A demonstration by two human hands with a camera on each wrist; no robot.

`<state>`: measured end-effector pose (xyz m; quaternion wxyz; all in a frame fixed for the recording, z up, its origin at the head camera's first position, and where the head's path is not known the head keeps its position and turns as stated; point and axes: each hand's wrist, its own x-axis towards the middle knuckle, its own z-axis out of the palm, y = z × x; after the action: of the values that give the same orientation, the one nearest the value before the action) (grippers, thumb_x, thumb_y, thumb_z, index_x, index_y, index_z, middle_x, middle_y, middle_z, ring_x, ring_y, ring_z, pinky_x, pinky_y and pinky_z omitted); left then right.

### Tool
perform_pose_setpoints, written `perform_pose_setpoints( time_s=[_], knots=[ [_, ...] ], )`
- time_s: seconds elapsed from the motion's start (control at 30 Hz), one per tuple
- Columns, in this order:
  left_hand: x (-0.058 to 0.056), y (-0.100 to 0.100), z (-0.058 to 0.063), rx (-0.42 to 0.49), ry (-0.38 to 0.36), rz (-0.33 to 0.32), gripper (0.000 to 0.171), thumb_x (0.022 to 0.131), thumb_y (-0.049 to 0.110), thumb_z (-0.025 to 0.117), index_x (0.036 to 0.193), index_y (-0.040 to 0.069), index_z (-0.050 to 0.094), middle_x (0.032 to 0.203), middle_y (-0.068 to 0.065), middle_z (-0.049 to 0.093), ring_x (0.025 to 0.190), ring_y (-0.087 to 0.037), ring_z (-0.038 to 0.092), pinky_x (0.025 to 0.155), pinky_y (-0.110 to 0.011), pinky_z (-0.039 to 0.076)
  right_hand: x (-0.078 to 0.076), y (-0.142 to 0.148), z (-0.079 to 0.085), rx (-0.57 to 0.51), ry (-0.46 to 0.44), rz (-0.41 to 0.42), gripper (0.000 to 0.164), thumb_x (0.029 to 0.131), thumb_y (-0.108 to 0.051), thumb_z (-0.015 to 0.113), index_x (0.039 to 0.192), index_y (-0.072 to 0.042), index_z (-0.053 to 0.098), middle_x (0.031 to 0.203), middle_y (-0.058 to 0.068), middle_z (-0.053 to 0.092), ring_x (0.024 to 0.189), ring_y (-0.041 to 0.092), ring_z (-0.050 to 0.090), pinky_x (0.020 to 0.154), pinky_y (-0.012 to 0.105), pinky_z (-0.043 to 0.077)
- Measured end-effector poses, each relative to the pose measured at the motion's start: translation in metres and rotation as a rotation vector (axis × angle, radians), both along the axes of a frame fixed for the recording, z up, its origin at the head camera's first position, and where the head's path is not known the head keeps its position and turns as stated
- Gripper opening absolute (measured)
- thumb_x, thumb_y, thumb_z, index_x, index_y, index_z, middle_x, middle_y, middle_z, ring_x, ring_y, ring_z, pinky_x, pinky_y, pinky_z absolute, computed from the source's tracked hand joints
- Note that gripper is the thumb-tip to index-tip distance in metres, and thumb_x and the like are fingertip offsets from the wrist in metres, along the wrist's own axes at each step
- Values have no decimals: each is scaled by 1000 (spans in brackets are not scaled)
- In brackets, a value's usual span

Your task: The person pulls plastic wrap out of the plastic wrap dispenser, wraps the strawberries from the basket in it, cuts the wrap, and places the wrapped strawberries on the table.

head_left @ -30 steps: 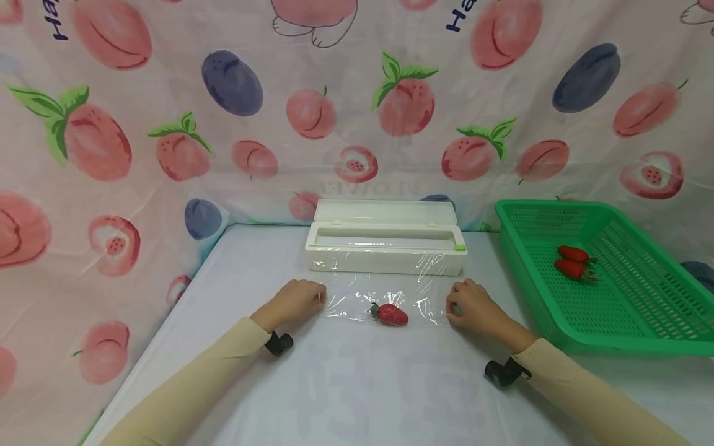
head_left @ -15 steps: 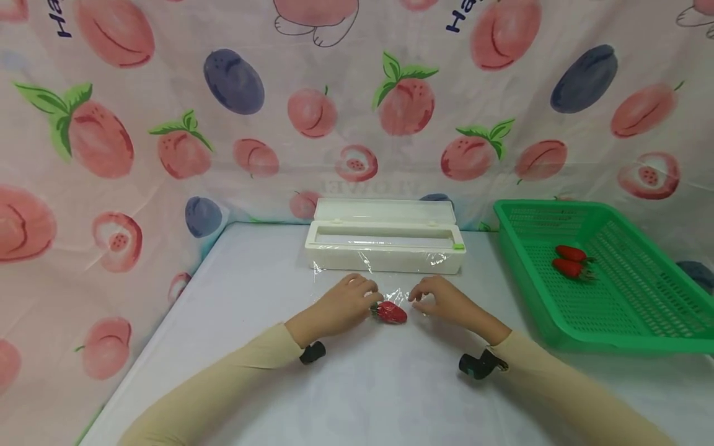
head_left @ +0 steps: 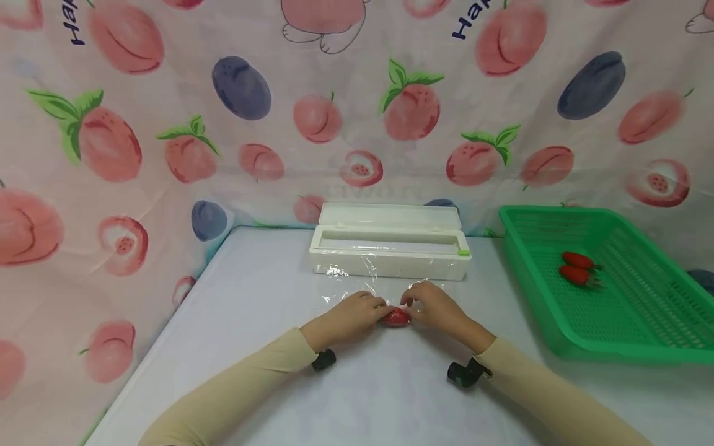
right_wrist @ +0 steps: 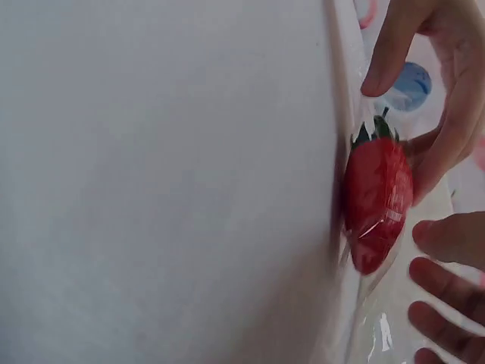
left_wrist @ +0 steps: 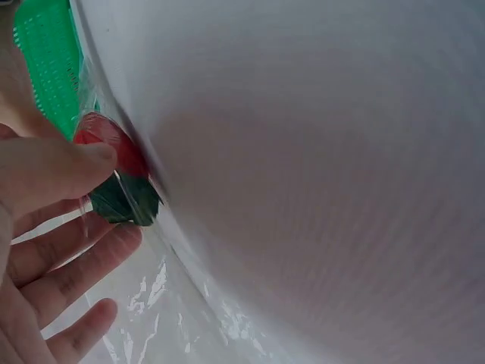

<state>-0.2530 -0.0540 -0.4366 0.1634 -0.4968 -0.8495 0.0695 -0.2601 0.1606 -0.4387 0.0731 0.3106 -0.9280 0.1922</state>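
A red strawberry with green leaves lies on the white table under clear cling film. The film clings to it and reaches back toward a white cling film dispenser. My left hand is at the leafy end; in the right wrist view its fingers touch the strawberry's side, while the thumb stands off it. At the pointed end is my right hand, its fingers loosely bent and spread. A small gap parts those fingertips from the strawberry in the right wrist view.
The dispenser stands at the back with its lid raised. To the right sits a green plastic basket holding two more strawberries. A fruit-printed cloth hangs behind the table and along its left.
Both hands have left the film's side edges and come inward to the strawberry. The left hand now covers its leafy end in the head view. The strawberry stays in about the same place.
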Motion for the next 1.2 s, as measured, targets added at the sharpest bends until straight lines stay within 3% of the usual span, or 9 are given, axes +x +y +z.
perform_pose_setpoints(
  time_s=[0.2,0.33,0.5,0.6,0.7,0.8,0.9,1.03,1.2],
  knots=[
    [-3,-2,2,-3,-122,37,42,83,10,63,125,14,59,109,2,66,99,-14,63,94,-29,46,11,-5,6,52,96,38,19,72,-23,80,87,-16,70,87,-4,67,89,16,58,80,34,50],
    [-5,-4,4,44,-212,32,47,82,7,63,128,15,58,109,2,66,100,-14,63,92,-29,48,9,-5,3,79,39,30,32,67,-24,83,94,-14,68,91,-3,67,89,15,59,80,34,51],
    [-4,-3,4,105,-311,58,46,81,9,66,126,13,60,110,2,68,101,-13,64,93,-29,47,5,-5,-2,54,-78,-18,31,68,-17,82,93,-12,66,88,-3,67,84,13,59,75,31,50],
    [-1,1,3,75,-255,123,42,83,20,67,123,12,61,113,2,67,106,-14,62,99,-30,44,4,-5,-2,41,-147,-36,28,70,-17,81,94,-12,66,87,-3,67,83,12,58,73,29,50],
    [3,8,3,37,-94,162,40,83,33,67,118,14,62,112,2,65,108,-15,59,103,-34,41,2,-5,-3,35,-194,-32,27,72,-18,79,95,-10,66,88,-2,67,83,11,57,72,27,50],
    [4,14,2,38,80,158,36,81,40,67,109,17,64,105,3,64,104,-16,58,103,-38,40,1,-3,-2,17,-215,-24,26,74,-17,77,96,-9,66,88,-2,66,83,11,57,71,26,49],
    [2,19,0,54,171,159,31,80,43,68,98,18,66,97,4,64,98,-15,57,101,-38,40,2,-1,-1,-3,-211,-21,25,74,-16,76,97,-9,66,88,-3,66,83,11,56,74,28,49],
    [-2,23,-1,66,111,209,28,81,45,67,92,18,66,93,4,64,97,-15,58,100,-36,39,4,0,0,45,-100,-10,24,74,-18,74,96,-10,67,88,-2,65,85,14,54,77,33,47],
    [-4,23,1,85,-36,263,28,87,42,61,99,16,66,99,2,66,100,-16,60,100,-35,41,10,1,3,254,256,33,34,75,-36,73,99,-12,66,94,2,64,95,21,54,83,41,46]
  ],
)
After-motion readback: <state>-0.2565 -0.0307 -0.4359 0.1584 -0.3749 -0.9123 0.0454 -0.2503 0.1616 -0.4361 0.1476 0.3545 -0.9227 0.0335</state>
